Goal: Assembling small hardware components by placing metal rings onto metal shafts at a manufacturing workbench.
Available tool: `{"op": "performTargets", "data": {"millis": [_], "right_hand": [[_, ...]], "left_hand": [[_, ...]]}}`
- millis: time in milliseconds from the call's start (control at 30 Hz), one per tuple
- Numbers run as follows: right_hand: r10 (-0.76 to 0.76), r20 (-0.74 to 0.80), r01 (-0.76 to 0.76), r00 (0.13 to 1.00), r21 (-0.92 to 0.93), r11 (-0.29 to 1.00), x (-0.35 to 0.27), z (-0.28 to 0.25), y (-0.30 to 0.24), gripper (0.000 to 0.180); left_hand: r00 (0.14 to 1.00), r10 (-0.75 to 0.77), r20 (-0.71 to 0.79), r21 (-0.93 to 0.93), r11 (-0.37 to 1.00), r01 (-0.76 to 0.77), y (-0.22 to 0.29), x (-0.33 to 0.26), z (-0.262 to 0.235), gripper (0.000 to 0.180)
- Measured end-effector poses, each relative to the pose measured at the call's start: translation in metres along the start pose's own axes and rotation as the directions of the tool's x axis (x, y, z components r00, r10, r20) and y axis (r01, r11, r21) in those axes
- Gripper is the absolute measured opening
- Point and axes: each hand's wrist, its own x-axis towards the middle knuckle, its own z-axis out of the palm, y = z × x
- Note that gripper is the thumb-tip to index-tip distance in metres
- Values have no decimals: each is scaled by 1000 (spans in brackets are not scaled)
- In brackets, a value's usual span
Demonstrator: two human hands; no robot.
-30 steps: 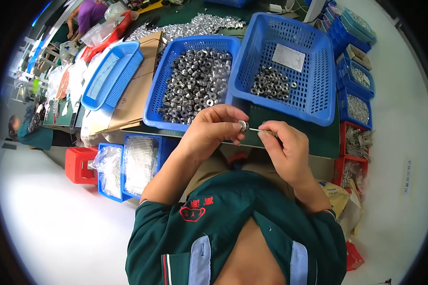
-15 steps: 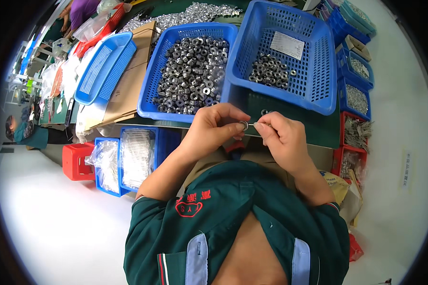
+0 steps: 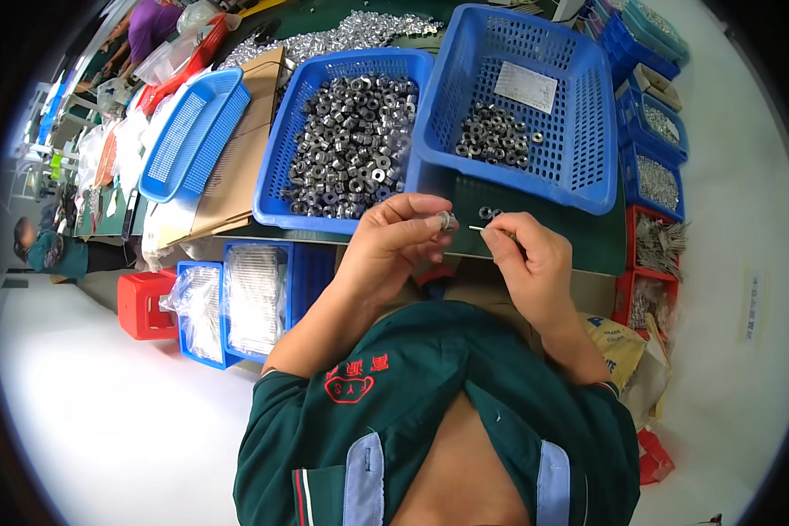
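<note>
Between the thumb and fingertips of my left hand (image 3: pixel 387 244) is a small shiny metal collar (image 3: pixel 448 221), turned so that its side shows. My right hand (image 3: pixel 535 263) pinches a thin, light-coloured rod (image 3: pixel 475 228), its tip pointing left at the collar with a small gap between them. The rest of the rod is hidden in my fingers. Just beyond my hands, several loose metal collars (image 3: pixel 487 213) lie on the green table edge. A blue basket (image 3: pixel 267 188) heaped with such collars stands beyond my left hand. Beyond my right hand, another blue basket (image 3: pixel 579 180) holds a smaller pile.
A pile of bright metal parts (image 3: pixel 351 33) covers the far table. Left stand an empty light-blue basket (image 3: pixel 153 175) on cardboard (image 3: pixel 228 180) and, lower down, blue bins (image 3: pixel 228 320) of bagged parts beside a red stool (image 3: pixel 140 307). Stacked bins (image 3: pixel 657 180) line the right. People work far left.
The rod's tip has drawn back right from the collar, and my hands are slightly farther apart. The collar has turned in my left fingers from showing its ring face to its side.
</note>
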Motion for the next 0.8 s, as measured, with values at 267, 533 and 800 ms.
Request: {"op": "performTargets", "data": {"millis": [267,533,800], "right_hand": [[-112,3,111,994,-89,990,-1,2,-7,9],[-263,30,253,964,-397,882,-1,6,-10,10],[455,213,-501,865,413,760,-2,8,-6,23]], "left_hand": [[993,-72,89,-360,928,100,-13,0,4,23],[998,56,-40,-251,966,-64,-20,1,13,22],[910,396,-126,209,907,-366,-28,3,24,21]]}}
